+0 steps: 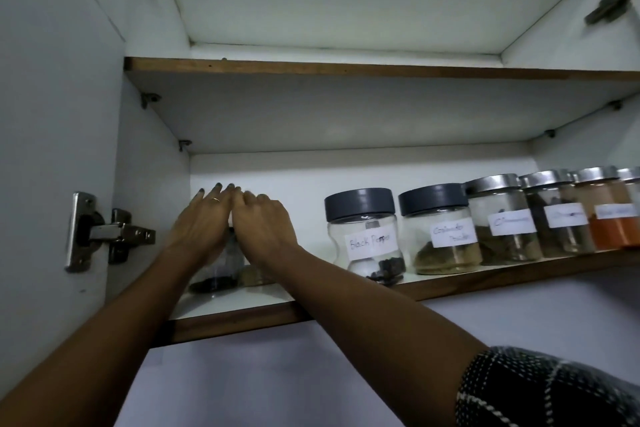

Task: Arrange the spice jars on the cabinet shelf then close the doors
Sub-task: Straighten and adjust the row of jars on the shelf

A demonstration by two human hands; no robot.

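On the left end of the lower cabinet shelf (263,302), my left hand (202,224) lies against a clear jar with dark contents (221,274), fingers fairly straight and pointing at the back wall. My right hand (265,224) curls over the top of a second jar with brownish contents (254,276) right beside it. Both lids are mostly hidden by my hands. To the right stands a row of labelled jars: the black pepper jar (365,236), the coriander powder jar (443,232), and several metal-lidded jars (502,218), the last with orange powder (613,215).
The upper shelf (346,68) holds nothing visible. The left door (52,114) stands open, with its hinge (104,232) close to my left forearm. A second hinge (613,0) shows at the top right. A gap separates my hands from the black pepper jar.
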